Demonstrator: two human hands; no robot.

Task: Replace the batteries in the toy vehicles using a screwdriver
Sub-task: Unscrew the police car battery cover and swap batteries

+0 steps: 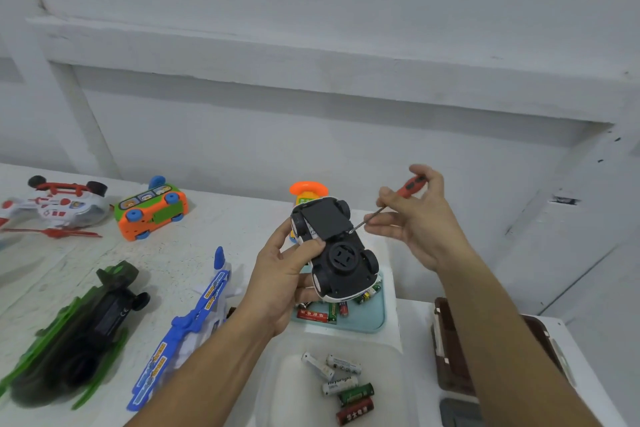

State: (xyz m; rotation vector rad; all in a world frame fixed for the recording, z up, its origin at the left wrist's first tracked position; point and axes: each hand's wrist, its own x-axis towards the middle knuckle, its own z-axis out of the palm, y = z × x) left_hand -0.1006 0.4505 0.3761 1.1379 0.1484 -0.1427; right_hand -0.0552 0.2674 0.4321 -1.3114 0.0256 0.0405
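My left hand (280, 274) grips a white toy car (334, 248) held upside down above the table, its black underside and four wheels facing me. The black battery cover (323, 218) lies over the far half of the underside. My right hand (414, 215) pinches a screwdriver (388, 206) with an orange-red handle. Its thin metal shaft slants down to the left, and the tip touches the edge of the cover.
A light blue tray (375, 315) under the car holds several batteries. A white tray (284, 371) nearer me holds several more batteries (346, 383). Left lie a green toy (79, 333), blue plane (194, 322), orange bus (152, 210) and white helicopter (55, 208). A brown case (450, 357) sits right.
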